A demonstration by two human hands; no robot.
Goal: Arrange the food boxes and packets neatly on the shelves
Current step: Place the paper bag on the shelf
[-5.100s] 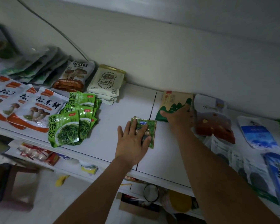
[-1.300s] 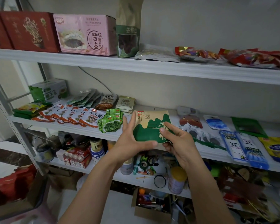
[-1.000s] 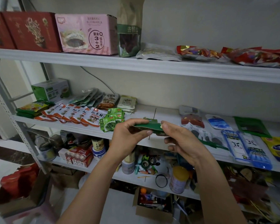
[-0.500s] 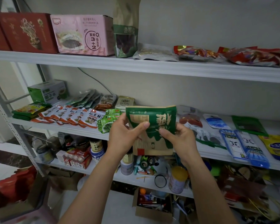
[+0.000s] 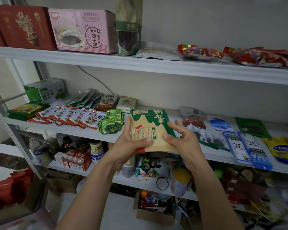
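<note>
Holding green-and-tan packet [image 5: 150,128] up in mid-air, just in front of middle shelf [image 5: 65,128] edge, slightly tilted, printed face toward camera. Gripped at lower left corner by left hand [image 5: 130,146]: thumb flat across front, fingers wrapped behind left edge. Touched at lower right by right hand [image 5: 183,143]: thumb tip on front, other fingers spread and loosely bent by right edge; real grip or mere contact, cannot tell.

On middle shelf, left of hands: green box [image 5: 45,91], row of white-and-orange mushroom packets [image 5: 68,117], stack of small green seaweed packets [image 5: 112,122]. Right of hands: dark red pouch [image 5: 193,122], 2 blue-and-white packets [image 5: 246,146], yellow bag [image 5: 281,148].

On top shelf [image 5: 140,65]: dark red box [image 5: 23,27], pink box [image 5: 81,30], upright tan-and-green pouch [image 5: 128,29], red snack bags [image 5: 256,57] lying flat.

Below, on lower shelf [image 5: 136,180]: jar [image 5: 96,146], yellow-lidded can [image 5: 180,181].
</note>
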